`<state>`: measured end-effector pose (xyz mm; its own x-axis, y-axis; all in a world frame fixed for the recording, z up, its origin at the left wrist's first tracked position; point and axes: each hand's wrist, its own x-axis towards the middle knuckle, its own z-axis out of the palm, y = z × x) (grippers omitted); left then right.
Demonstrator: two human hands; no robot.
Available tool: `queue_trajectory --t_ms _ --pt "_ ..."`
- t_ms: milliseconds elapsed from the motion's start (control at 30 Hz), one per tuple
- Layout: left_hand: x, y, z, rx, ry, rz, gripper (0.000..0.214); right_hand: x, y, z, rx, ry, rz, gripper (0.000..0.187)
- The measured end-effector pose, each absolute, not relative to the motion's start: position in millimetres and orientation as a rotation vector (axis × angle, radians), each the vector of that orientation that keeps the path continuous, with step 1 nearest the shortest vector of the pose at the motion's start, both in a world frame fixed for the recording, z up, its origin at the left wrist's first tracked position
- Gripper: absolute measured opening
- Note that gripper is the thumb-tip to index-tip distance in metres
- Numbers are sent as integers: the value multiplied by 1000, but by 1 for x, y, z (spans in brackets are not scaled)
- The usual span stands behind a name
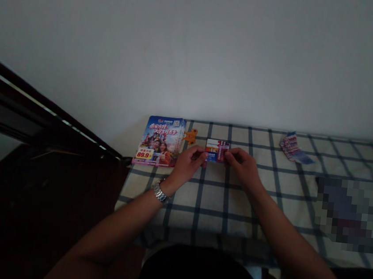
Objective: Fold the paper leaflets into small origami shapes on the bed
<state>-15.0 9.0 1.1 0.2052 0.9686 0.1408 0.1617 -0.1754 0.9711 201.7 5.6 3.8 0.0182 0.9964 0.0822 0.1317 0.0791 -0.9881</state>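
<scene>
A small printed paper leaflet (212, 150), blue, white and pink, spans the gap between my two hands above the checked cloth; it looks folded. My left hand (191, 158), with a metal watch on its wrist, pinches the left edge between thumb and fingers. At the right edge, my right hand (240, 162) pinches the same paper. Just left of my left hand lies a stack of glossy flyers (159, 143) with a castle picture and "89.9" printed on it. An orange bear-shaped piece (191, 136) lies beside the stack, near my left fingers.
Toward the back right lies a fanned pile of small printed papers (294, 148). A pixelated dark object (348, 214) is at the right. The table's checked cloth (248, 212) meets a white wall (215, 54) behind. Dark furniture rails (53, 107) stand at the left.
</scene>
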Motion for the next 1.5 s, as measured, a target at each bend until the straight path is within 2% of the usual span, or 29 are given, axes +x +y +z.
queue_trajectory --t_ms 333,533,700,933,1100,1233,1333,1500 --pt "-20 12 -3 1577 1067 1118 26 201 3 5 -1203 -1360 1146 36" --pt "-20 11 0 1587 1070 1105 23 202 6 1 -1145 -1283 1187 44" --pt "-21 10 1 1621 1092 1027 22 208 9 -1 -1204 -1386 1063 32" --pt "-24 13 0 1862 1224 1071 14 213 10 4 -1403 -1490 936 29" --pt "-25 10 6 2254 1202 1037 18 215 9 4 -1485 -1593 769 21" --pt "-23 8 4 2477 1031 859 34 215 8 1 -1471 -1732 594 14" --pt "-23 7 0 2579 978 742 42 215 8 1 -1472 -1836 500 12" --pt "-22 6 -2 2633 976 647 43 219 12 1 -1456 -1987 401 11"
